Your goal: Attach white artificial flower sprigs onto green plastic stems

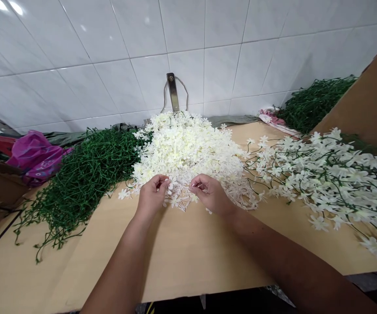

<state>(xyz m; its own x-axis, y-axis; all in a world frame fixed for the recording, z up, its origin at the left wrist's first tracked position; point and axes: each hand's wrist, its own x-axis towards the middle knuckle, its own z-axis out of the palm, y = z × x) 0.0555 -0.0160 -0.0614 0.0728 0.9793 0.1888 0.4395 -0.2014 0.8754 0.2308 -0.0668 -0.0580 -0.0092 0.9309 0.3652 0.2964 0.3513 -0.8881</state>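
My left hand (152,194) is closed in a pinch on a small white artificial flower (170,184) at the front of a large pile. A little to the right, my right hand (210,192) is also pinched, thumb against fingers; what lies between the fingertips is too small to make out. Beyond both hands rises the heap of loose white flower heads (188,139), with pale thin stalks showing along its front. Green plastic stems (100,157) lie piled to the left. On the right spreads a bunch of white flowers on green stems (332,174).
Brown cardboard (188,257) covers the table. A metal strip (173,91) with a cord leans against the tiled wall. A purple plastic bag (38,152) lies at left. At right stand more green stems (316,102) beside a cardboard box (368,96).
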